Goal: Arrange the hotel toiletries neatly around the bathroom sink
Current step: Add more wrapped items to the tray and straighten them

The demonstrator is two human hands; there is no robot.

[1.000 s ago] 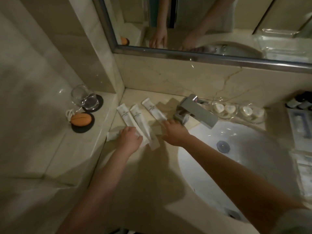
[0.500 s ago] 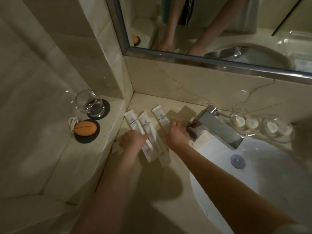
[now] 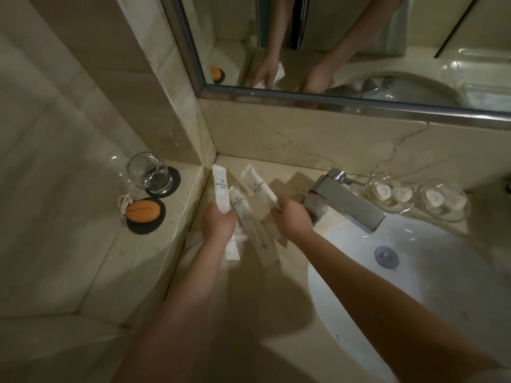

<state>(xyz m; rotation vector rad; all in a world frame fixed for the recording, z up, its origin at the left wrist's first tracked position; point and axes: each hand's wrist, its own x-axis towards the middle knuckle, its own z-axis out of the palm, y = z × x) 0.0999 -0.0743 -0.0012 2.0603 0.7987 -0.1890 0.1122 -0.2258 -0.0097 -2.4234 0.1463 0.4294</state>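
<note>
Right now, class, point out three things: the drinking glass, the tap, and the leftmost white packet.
drinking glass (image 3: pixel 148 174), head view, its clear side wall.
tap (image 3: pixel 348 204), head view, flat top of the spout.
leftmost white packet (image 3: pixel 221 189), head view, its printed middle.

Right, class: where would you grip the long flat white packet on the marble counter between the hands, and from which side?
Probably pinch the near end of the long flat white packet across its width, from above on the near side: it lies flat, and its far half sits between the left hand, holding the left packet, and right hand, holding the right packet.
</note>
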